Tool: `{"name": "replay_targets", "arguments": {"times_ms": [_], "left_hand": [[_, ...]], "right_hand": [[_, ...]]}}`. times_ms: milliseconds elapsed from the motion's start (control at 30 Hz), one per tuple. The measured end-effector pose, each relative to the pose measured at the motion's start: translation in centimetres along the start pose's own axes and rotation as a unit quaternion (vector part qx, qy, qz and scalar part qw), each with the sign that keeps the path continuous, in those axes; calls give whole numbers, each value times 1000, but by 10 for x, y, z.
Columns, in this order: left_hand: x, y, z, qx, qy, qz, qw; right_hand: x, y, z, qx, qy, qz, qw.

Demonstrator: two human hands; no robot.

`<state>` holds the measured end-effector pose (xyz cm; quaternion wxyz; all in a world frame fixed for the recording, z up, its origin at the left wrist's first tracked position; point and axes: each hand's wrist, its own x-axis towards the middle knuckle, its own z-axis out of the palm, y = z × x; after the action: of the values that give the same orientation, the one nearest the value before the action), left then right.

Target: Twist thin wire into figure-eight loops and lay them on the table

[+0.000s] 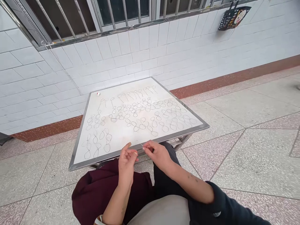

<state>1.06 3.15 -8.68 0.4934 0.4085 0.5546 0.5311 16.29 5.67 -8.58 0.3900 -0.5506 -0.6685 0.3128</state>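
Note:
A white table [122, 136] with a metal rim bears many thin dark wire loops, several twisted into figure-eights, such as one loop [154, 133] close to the front edge. My left hand [127, 159] is raised just before that edge, thumb and forefinger pinched together. To its right, my right hand [156, 152] is also pinched, fingertips pointing at the left ones with a small gap between. A thin bit shows at the right fingertips, too fine to name. What the left fingertips hold is too small to make out.
Behind the table stands a white tiled wall [145, 59] with a barred window above. A small red and white item [98, 94] lies at the table's far left corner. A dark patterned basket [234, 18] hangs at upper right.

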Motion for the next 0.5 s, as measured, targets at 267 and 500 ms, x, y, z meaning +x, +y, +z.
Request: {"name": "replay_targets", "arguments": {"times_ms": [267, 500], "left_hand": [[11, -88, -29, 306, -246, -29, 919], [23, -127, -29, 438, -291, -21, 850]], "right_hand": [[56, 25, -36, -114, 62, 8, 992], [171, 78, -111, -140, 127, 120, 975]]}}
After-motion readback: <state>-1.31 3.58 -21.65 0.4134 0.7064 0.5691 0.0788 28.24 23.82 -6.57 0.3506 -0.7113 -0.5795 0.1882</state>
